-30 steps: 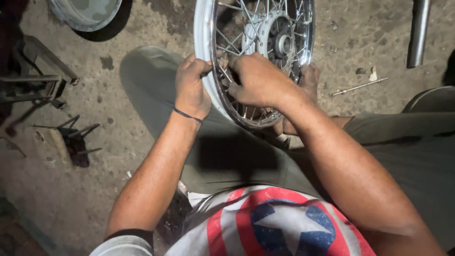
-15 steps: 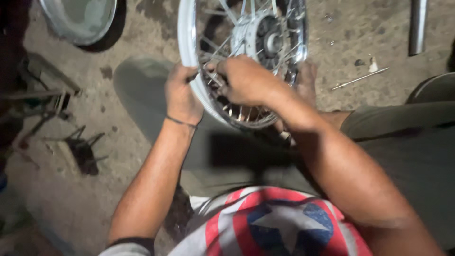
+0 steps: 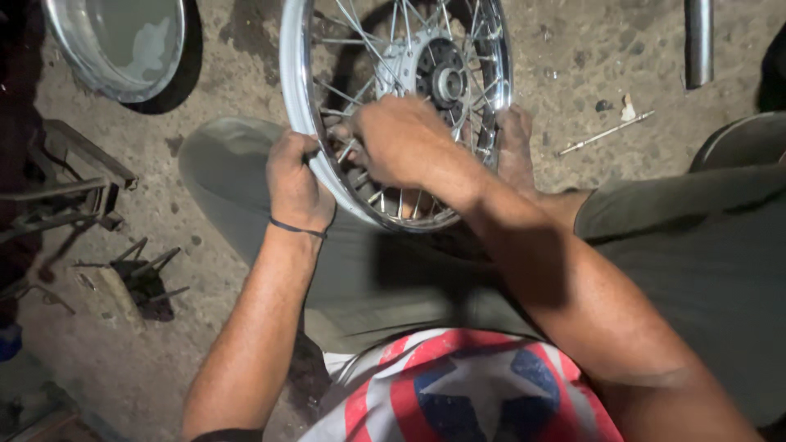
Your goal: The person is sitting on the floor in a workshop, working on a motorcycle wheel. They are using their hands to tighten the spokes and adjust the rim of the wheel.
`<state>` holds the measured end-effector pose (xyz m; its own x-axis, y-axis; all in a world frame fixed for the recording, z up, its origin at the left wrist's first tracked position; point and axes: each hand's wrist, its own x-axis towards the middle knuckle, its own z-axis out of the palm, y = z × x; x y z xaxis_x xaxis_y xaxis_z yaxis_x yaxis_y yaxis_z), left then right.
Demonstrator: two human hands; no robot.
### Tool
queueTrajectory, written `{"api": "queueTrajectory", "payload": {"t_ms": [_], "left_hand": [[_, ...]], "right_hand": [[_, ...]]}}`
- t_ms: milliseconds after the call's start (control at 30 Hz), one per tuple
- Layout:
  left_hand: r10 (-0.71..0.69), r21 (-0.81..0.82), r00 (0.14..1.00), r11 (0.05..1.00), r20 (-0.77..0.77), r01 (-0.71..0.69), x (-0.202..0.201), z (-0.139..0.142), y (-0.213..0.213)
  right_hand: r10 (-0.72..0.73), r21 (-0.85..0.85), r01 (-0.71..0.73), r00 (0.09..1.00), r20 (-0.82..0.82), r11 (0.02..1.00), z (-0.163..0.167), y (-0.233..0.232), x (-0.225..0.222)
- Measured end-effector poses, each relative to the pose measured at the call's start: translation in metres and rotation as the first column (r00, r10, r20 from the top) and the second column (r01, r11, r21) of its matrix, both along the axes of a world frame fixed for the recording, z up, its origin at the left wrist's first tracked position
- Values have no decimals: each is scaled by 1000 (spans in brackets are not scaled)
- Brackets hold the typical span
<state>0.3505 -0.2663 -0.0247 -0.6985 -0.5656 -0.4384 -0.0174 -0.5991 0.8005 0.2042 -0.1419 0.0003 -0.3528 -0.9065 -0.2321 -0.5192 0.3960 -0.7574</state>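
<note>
Since a second ago the right hand (image 3: 401,139) has slid deeper among the spokes of the chrome spoked motorcycle wheel (image 3: 393,98), fingers curled around something unseen, while the left hand (image 3: 295,184) keeps its fingers wrapped on the rim.

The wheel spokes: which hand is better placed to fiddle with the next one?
Probably the right hand: it is already in among the spokes, near the hub. The left hand grips the shiny rim, steadying the wheel.

I can't see my right hand's (image 3: 401,139) fingertips, buried among the spokes (image 3: 360,49). The wheel's (image 3: 292,90) top, beyond both hands, is cut off, and my forearms are motion-blurred.
</note>
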Motion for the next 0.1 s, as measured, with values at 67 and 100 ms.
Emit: {"api": "queueTrajectory", "payload": {"t_ms": [67, 100], "left_hand": [[12, -29, 999, 1000, 33, -11, 2, 0, -1], [12, -41, 999, 999, 52, -10, 1, -1, -1]], "right_hand": [[86, 223, -48, 983, -162, 974, 13, -1, -14], [87, 224, -51, 984, -158, 973, 22, -11, -10]]}}
